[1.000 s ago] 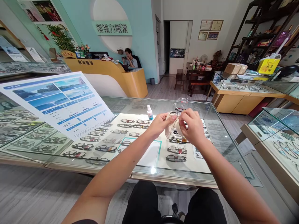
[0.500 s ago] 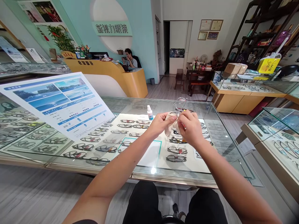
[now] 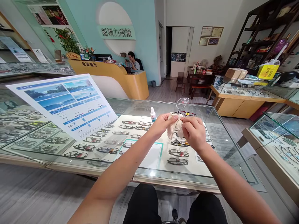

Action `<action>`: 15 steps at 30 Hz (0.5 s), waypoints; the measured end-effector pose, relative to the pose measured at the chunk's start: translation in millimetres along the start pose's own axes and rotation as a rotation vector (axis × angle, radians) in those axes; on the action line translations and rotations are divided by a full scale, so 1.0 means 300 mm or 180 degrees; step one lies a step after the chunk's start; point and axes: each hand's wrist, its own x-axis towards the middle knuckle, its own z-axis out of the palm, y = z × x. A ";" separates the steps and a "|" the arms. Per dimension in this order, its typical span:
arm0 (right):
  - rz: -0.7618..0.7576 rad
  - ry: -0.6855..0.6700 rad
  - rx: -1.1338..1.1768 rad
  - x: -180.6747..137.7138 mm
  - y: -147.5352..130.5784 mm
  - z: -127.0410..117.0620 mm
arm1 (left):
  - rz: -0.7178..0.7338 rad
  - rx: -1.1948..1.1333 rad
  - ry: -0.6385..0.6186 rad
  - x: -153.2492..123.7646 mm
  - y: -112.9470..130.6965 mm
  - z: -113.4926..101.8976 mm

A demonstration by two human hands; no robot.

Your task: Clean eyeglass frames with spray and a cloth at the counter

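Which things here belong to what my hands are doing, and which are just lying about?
In use:
pale cloth, pinched in your left hand and right hand
eyeglasses, one lens showing beyond the cloth
small white bottle, possibly

Lying about:
printed sheet, to the left
spectacle frames on display
yellow bag, right

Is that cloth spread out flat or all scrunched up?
Scrunched up. The pale cloth is bunched between the left hand and the right hand, and its loose edge hangs down in folds.
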 end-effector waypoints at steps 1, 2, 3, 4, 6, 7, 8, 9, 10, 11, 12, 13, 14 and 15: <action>-0.0055 -0.0018 -0.0041 -0.001 0.001 -0.001 | -0.0016 -0.0039 0.0000 0.000 0.000 0.000; -0.0107 -0.0035 -0.0079 -0.002 0.001 -0.001 | -0.0024 -0.0071 0.0001 0.000 -0.001 0.000; -0.0148 -0.0052 -0.0111 -0.003 0.002 -0.002 | -0.0028 -0.0086 0.0001 0.001 -0.001 0.000; -0.0178 -0.0070 -0.0138 -0.004 0.002 -0.002 | -0.0027 -0.0084 -0.0004 0.001 -0.002 -0.001; -0.0216 -0.0096 -0.0186 -0.002 0.001 -0.004 | -0.0015 -0.0043 -0.0037 0.002 -0.002 -0.003; -0.0237 -0.0102 -0.0206 -0.001 0.000 -0.005 | -0.0007 -0.0023 -0.0058 0.002 -0.003 -0.004; -0.0259 -0.0106 -0.0218 0.001 -0.001 -0.006 | -0.0004 -0.0016 -0.0080 0.001 -0.002 -0.005; -0.0277 -0.0113 -0.0222 0.003 -0.002 -0.007 | -0.0005 -0.0026 -0.0096 0.001 -0.002 -0.005; -0.0289 -0.0124 -0.0219 0.004 -0.003 -0.007 | -0.0008 -0.0049 -0.0100 0.001 -0.001 -0.006; -0.0285 -0.0142 -0.0207 0.005 -0.004 -0.008 | -0.0015 -0.0078 -0.0100 0.000 0.000 -0.006; -0.0263 -0.0169 -0.0195 0.006 -0.005 -0.007 | -0.0019 -0.0104 -0.0097 0.001 0.001 -0.006; -0.0227 -0.0199 -0.0187 0.006 -0.006 -0.007 | -0.0018 -0.0114 -0.0096 0.001 0.001 -0.006; -0.0180 -0.0228 -0.0179 0.006 -0.006 -0.006 | -0.0011 -0.0108 -0.0096 0.002 0.002 -0.006; -0.0131 -0.0258 -0.0161 0.005 -0.007 -0.004 | 0.0001 -0.0091 -0.0093 0.003 0.001 -0.007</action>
